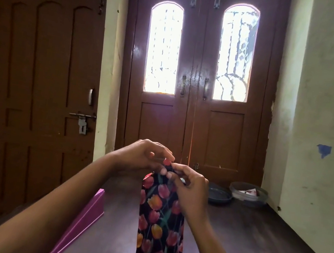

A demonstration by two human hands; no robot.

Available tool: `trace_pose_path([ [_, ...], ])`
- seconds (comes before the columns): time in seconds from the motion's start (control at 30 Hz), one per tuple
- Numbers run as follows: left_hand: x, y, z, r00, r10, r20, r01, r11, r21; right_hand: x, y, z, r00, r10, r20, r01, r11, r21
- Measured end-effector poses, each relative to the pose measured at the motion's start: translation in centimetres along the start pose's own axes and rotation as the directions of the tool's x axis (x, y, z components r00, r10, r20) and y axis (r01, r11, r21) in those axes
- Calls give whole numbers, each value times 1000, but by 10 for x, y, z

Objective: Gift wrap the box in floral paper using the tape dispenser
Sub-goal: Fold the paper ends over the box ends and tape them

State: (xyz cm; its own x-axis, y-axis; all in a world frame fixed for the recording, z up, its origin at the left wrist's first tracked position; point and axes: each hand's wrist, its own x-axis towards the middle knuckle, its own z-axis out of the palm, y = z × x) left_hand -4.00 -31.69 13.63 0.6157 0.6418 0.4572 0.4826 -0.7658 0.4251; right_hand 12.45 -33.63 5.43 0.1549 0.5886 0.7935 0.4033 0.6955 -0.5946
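Both hands meet in a grip at the top end of a tall wrapped box. The left hand (143,157) curls its fingers over the uppermost fold of the floral paper (166,163), with the thumb pressed against the near face just below. The right hand (189,186) pinches the same fold from the right side, fingertips touching those of the left hand.

The box (157,234) stands upright on its short end near the front middle of a dark wooden surface (251,249). Its long axis is vertical, and its broad face is turned toward the viewer. The paper is black with red and orange tulips and covers every visible side. At the base, loose paper flares out onto the surface.

Just left of the box, apart from it, lies a glossy pink oblong object (81,222) that points away from the viewer. At the far end of the surface sit a dark bowl (219,195) and a round tub (248,194), side by side. Behind them is a brown double door (193,119) with two arched, brightly lit panes.
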Motion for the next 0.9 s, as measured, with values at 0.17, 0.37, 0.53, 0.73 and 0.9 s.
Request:
trace_pose_path([
  [0.17,1,0,-2,997,-55,-51,53,998,-27,-1,3,-1,999,7,45,-9,999,39],
  [0.37,-3,2,4,987,-138,-81,120,973,-197,-1,5,1,998,51,32,-53,998,45],
  [0.53,-6,1,12,967,-243,-81,202,917,-343,2,2,1,993,110,38,-113,988,105],
  [0.73,-6,-1,14,916,-385,-108,312,857,-410,1,13,-2,956,60,286,-64,998,5],
  [0.9,-6,-2,28,904,-403,-140,298,832,-468,-9,16,-2,971,60,230,-75,996,58],
])
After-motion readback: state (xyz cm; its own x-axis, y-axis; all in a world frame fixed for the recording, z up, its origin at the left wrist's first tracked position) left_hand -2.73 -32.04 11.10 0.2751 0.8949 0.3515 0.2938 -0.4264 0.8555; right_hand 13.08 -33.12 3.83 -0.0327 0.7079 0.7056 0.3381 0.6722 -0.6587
